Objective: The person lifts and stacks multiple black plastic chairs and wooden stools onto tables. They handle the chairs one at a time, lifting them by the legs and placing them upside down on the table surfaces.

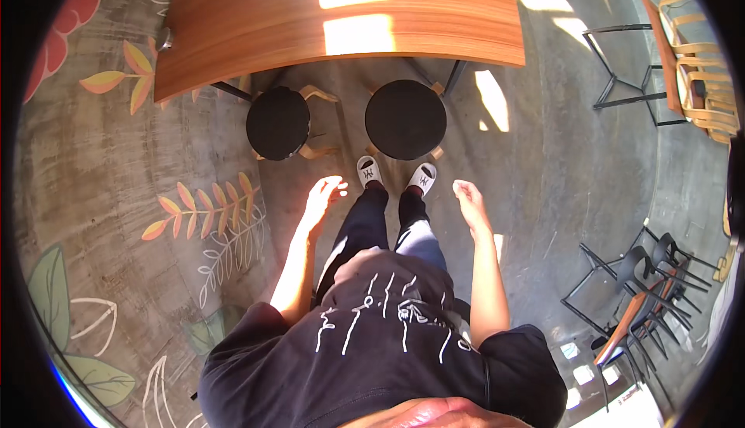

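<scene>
My left hand (326,192) hangs in the air left of my legs, its fingers loosely bent and a little apart, with nothing seen in it. On the other side, my right hand (470,200) is also raised, its fingers curled in; nothing shows in it, but its palm is hidden. Neither hand touches anything I can see. Ahead of my white slippers (369,171) stand two stools with round black seats: one (278,123) at the left, the other (405,119) nearly straight ahead. Beyond them is a wooden table (250,26) with bright sunlight across its top.
A concrete wall (116,166) with painted leaves and flowers runs along the left. At the far right, wooden chairs (704,79) are by a table (660,55). Black chairs (634,265) surround another table (620,326) at lower right. Concrete floor (553,195) lies between.
</scene>
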### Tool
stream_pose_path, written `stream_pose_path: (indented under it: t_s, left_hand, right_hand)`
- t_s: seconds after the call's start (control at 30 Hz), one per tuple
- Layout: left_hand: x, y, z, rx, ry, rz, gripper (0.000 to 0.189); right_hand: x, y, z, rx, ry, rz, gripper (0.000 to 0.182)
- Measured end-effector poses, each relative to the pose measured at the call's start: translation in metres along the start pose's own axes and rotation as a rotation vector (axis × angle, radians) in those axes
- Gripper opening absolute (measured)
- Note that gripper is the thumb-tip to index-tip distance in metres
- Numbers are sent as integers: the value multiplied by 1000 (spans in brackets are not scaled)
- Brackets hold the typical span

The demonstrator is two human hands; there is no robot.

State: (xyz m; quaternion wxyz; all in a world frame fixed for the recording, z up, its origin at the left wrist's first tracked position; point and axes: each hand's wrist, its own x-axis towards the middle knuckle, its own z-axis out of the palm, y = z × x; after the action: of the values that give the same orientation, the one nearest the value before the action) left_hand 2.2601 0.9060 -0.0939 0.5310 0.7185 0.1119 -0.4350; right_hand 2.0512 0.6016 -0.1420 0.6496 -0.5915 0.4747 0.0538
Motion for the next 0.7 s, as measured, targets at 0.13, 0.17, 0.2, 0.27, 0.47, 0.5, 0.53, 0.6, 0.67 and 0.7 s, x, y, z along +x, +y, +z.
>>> stream_pose_path:
  t_s: [0.13,0.17,0.2,0.27,0.47,0.5,0.53,0.6,0.67,0.7]
  left_hand:
    - [79,-55,6,-4,43,-171,45]
    - [102,-68,10,20,47,-181,45]
    - [132,-75,13,50,44,-183,45]
    - [192,-108,11,84,20,-128,48]
    - [317,-94,52,270,184,-30,89]
    - [335,-93,59,241,233,2,89]
    - [353,-91,65,215,270,33,90]
    - [372,-77,63,179,64,-5,92]
    - [384,-92,57,169,158,-56,85]
    - [382,-84,68,214,139,-58,84]
  right_hand:
    - [45,25,11,-57,19,110,46]
    - [59,25,18,-84,30,127,49]
    - [78,25,24,-102,47,138,51]
    - [124,42,35,-116,48,115,60]
    - [267,103,52,-418,339,7,86]
    - [281,110,57,-406,339,9,87]
    - [294,114,59,-338,318,33,87]
    - [296,79,71,86,180,161,73]
    - [290,69,79,188,223,288,67]
    - [293,84,71,215,252,304,65]
